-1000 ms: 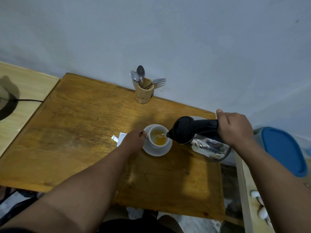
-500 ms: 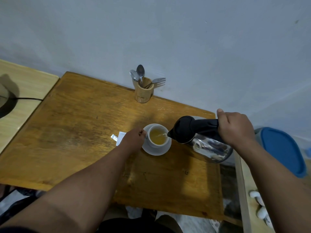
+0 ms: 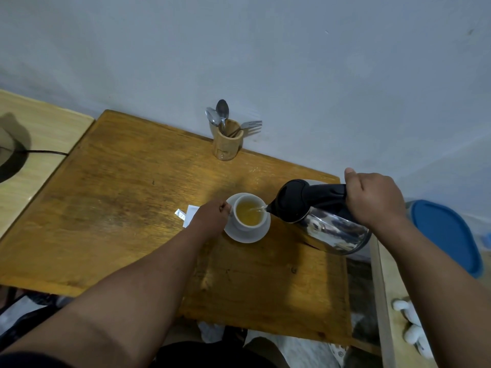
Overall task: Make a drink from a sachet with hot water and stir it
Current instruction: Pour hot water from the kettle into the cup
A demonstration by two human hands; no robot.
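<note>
Kettle tilted at right of centre, spout down-left over the cup, thin stream of water running into it. Body is shiny steel, lid and handle black. Right hand wrapped in a closed fist around the black handle, thumb up at the far end.

Cup is white, sits on a white saucer near the middle of the wooden table. Liquid inside is yellow-amber, level well up the cup. Left hand at the cup's left side, fingers curled in at the cup handle; the handle itself is hidden by the fingers, so can't tell whether it's a pinch or just a steadying touch. Hand partly covers the saucer's left rim.

Sachet: small silvery piece flat on the table just left of the left hand, with a white piece of paper beside it, partly under the hand.

Wooden holder at the table's far edge against the wall, upper centre of the frame, upright, with two spoons and a fork sticking out.

Blue lid at the right edge of the frame, off the table.
</note>
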